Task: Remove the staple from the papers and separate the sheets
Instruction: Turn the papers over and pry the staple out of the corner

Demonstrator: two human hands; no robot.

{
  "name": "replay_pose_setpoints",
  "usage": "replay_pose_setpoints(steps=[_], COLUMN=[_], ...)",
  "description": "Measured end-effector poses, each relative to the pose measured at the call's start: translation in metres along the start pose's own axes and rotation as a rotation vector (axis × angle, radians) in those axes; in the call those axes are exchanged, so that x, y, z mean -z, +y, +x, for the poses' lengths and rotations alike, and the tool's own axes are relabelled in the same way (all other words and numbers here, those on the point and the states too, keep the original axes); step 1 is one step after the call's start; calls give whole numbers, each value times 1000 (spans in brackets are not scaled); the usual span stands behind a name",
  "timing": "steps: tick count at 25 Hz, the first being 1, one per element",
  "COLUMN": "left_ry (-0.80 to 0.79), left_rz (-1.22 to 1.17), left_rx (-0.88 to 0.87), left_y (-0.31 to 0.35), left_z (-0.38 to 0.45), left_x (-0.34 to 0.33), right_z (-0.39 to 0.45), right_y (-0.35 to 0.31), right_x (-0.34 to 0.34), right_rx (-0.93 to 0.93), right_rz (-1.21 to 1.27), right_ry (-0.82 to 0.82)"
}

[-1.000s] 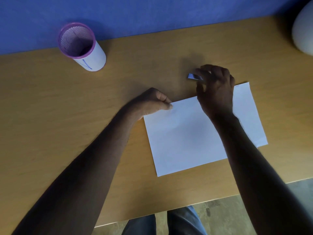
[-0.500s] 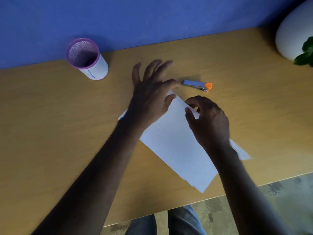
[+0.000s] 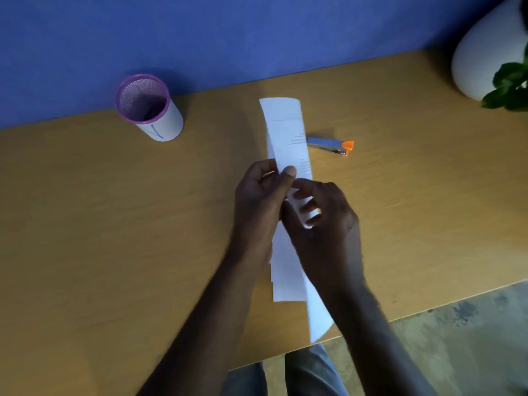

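Note:
The white papers (image 3: 287,132) are lifted off the desk and held almost edge-on, so they look like a tall narrow strip with faint print. My left hand (image 3: 257,201) pinches the sheets near the middle, thumb on the facing side. My right hand (image 3: 325,224) holds the same spot from the right, fingers curled around the paper. Lower sheet edges hang toward the desk's front edge. The staple itself is too small to see. A small blue and orange stapler (image 3: 331,145) lies on the desk just right of the papers.
A purple-rimmed mesh pen cup (image 3: 148,108) stands at the back left of the wooden desk (image 3: 85,224). A white round pot (image 3: 485,52) with a green plant (image 3: 508,87) sits at the back right corner. A blue wall runs behind.
The papers lay flat on the desk under both hands; now both hands have lifted them upright, edge toward me. The stapler stays where my right hand left it.

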State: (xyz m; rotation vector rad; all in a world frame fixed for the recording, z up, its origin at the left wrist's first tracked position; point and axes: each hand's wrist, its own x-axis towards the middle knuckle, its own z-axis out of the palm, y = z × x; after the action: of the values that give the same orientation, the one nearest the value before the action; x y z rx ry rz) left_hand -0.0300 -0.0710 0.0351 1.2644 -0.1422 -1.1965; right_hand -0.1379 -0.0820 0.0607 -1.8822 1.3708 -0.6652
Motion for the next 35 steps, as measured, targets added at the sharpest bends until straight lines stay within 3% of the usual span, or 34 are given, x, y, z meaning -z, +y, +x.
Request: replay_pose_setpoints(steps=[5, 9, 12, 14, 19, 21, 24, 28, 32, 35], left_ry=[-82, -253, -263, -216, 178, 263, 324, 326, 287, 306], left_rz=[-111, -387, -588, -543, 319, 484, 486, 361, 293, 233], left_rx=[22, 291, 480, 413, 65, -30, -41, -41, -58, -58], left_y=[9, 18, 16, 9, -22, -37, -57, -66, -63, -61], left_z=[-5, -10, -8, 1, 30, 35, 42, 43, 41, 41], left_x=[14, 19, 23, 30, 62, 76, 91, 92, 85, 83], right_z=[-23, -18, -8, -1, 11, 26, 56, 101, 126, 133], right_y=[-6, -5, -3, 1, 38, 61, 88, 103, 110, 112], right_x=[-4, 13, 26, 27, 1, -9, -17, -23, -38, -43], right_rx=[77, 122, 158, 165, 132, 61, 18, 99, 48, 9], right_rz=[81, 133, 105, 94, -117, -119, -126, -342, -611, -657], right_ry=[81, 294, 372, 375, 247, 220, 238, 288, 66, 41])
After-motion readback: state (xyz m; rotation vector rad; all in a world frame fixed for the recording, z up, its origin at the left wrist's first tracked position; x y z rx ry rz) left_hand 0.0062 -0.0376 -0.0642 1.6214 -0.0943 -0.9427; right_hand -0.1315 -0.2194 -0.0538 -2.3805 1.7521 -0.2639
